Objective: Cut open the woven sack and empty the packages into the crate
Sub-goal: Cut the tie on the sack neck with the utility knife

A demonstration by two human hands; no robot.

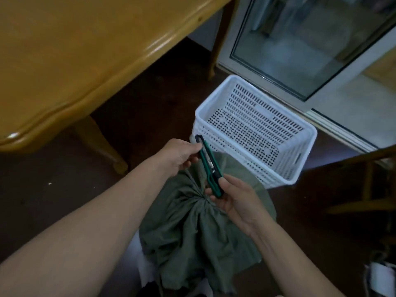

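I observe the woven sack (192,228), dull green, on the floor (53,189) directly below me. Its mouth is gathered and tied shut at a bunched neck (202,199), with the cord ends running up from the knot. The sack is uncut as far as I can see. No packages are in sight.

Both hands hold a green and black cutter (211,168) just above the neck. The left hand (177,155) pinches its far, black end between thumb and fingers. The right hand (233,198) grips the near end, thumb on top and fingers curled beneath. I cannot tell whether the blade is out.

The crate (276,170), white perforated plastic, stands on the floor just beyond the sack. Its near wall is close to the sack's far folds; I cannot tell whether they touch. Only its perforated bottom shows inside. Its far corner lies near the threshold of a glass door (300,46).

Something white (145,264) shows from under the sack's left side; I cannot identify it.

A yellow wooden table (75,50) stands to the left, its rounded corner nearest me and one leg (100,142) on the floor left of my left hand. Dark wooden furniture (368,179) stands at the right edge, only partly seen.
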